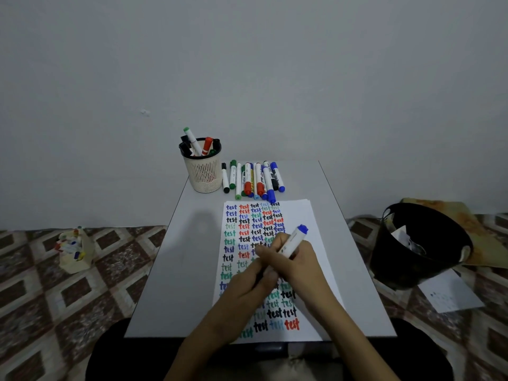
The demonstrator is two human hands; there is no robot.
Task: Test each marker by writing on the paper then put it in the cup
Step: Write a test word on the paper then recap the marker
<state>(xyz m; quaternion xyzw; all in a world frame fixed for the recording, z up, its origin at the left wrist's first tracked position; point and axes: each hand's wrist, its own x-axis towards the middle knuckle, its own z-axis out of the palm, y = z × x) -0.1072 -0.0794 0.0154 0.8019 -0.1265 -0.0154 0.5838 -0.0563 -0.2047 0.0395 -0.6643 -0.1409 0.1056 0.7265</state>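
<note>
One view only, head cam. Both hands meet over the middle of the paper (298, 215), a white sheet lying lengthwise on the grey surface (178, 270) and filled with columns of "test" in blue, red, black and green.

The right hand (301, 261) has its fingers curled round the white barrel of a blue marker (294, 238). The marker is tilted, with its blue end up and pointing away to the right. Its lower end is hidden between the two hands.

The left hand (254, 283) comes in from the lower left with curled fingers and touches the right hand at the marker's lower end. Whether it pinches the marker, a cap or nothing can't be made out. Both forearms lie across the near half of the sheet.

The cup (204, 174) is a cream slotted pen pot with a black rim. It stands at the far left corner of the surface, well apart from the hands, and holds green-, red- and black-ended markers upright or leaning.

The loose markers (253, 180) lie in a bunched row just right of the cup, beyond the top edge of the paper: black, green, red and blue caps.

On the patterned tile floor (55, 298) there is a black bin (412, 270) at right holding crumpled paper. A sheet (450, 295) lies beside it. A second holder (74, 251) with markers stands at left, blurred.
</note>
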